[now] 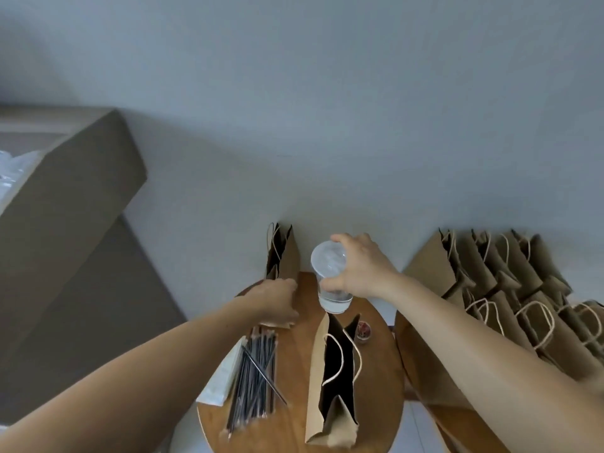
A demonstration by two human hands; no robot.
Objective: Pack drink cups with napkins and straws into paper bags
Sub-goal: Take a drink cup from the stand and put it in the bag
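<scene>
Clear cup (330,276) with a lid and a little liquid at the bottom, gripped near the top by the right hand (362,269), thumb and fingers curled round it from the right. The cup sits over the far part of the round table (294,429); whether its base touches the wood cannot be told. Just nearer than the cup, an open bag (330,380) of brown paper stands with its mouth spread and cord handles hanging inward. A small jar (363,331) stands just right of that mouth. The left hand (277,300) rests against the foot of an upright bag (286,253) at the table's far edge by the wall; its finger position cannot be made out. Left of the open bag lie dark straws (256,377) in a bundle, with white napkins (222,377) beside them at the rim. A second table (421,371) to the right carries a row of bags (510,289). A cardboard box (65,197) stands far left.
</scene>
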